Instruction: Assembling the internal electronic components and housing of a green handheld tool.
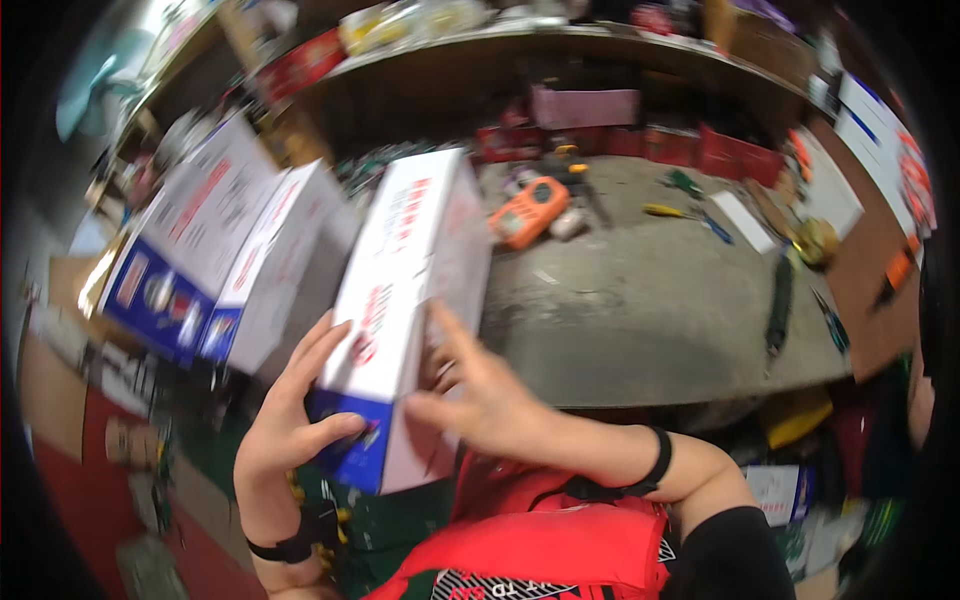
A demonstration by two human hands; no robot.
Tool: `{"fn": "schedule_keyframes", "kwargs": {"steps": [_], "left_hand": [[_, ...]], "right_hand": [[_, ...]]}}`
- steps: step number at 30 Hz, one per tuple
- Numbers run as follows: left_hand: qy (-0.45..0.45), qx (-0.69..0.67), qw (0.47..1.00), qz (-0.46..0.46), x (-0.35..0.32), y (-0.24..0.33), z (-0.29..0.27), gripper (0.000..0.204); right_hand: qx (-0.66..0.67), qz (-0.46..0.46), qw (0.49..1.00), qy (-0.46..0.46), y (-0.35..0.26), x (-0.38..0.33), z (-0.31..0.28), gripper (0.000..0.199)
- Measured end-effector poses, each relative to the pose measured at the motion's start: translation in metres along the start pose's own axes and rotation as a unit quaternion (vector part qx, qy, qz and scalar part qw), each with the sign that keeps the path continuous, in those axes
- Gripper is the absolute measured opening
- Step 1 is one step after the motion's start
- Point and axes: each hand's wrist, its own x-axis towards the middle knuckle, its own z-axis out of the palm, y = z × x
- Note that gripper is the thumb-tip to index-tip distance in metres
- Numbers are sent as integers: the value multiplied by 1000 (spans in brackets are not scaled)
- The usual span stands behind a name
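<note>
A long white box with a blue end point(390, 290) lies between my two hands, its near end reaching past the workbench's front edge. Against its left side rests my left hand point(300, 400), fingers along the side and thumb over the blue end. My right hand point(475, 385) presses on the opposite side, its index finger reaching up to the top edge. Just left of it stand another white-and-blue box point(275, 265) and a wider box of the same colours point(190, 240).
An orange handheld meter point(530, 212) lies on the workbench point(620, 310) beyond the box. Further right are a yellow-handled screwdriver point(665, 211), a white strip point(742, 222), a dark green tool point(780, 310) and pliers point(832, 322). Red bins point(735, 155) line the back below a shelf point(540, 42).
</note>
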Motion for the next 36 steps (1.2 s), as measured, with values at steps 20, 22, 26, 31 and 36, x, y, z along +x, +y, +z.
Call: {"fn": "schedule_keyframes", "kwargs": {"steps": [20, 22, 26, 31, 36], "left_hand": [[205, 290, 935, -6, -52, 17, 31, 56], [176, 238, 955, 16, -53, 13, 20, 54], [226, 240, 943, -38, -36, 29, 32, 43], [181, 213, 958, -67, -24, 34, 30, 51], [157, 324, 933, 29, -36, 40, 36, 45]], "right_hand": [[-314, -246, 914, 79, 45, 43, -77, 29], [-283, -250, 920, 109, 21, 59, -81, 29], [-344, -325, 878, 73, -3, 98, -63, 37], [-452, -346, 814, 119, 31, 80, -67, 43], [-427, -390, 794, 188, 55, 77, -33, 47]]}}
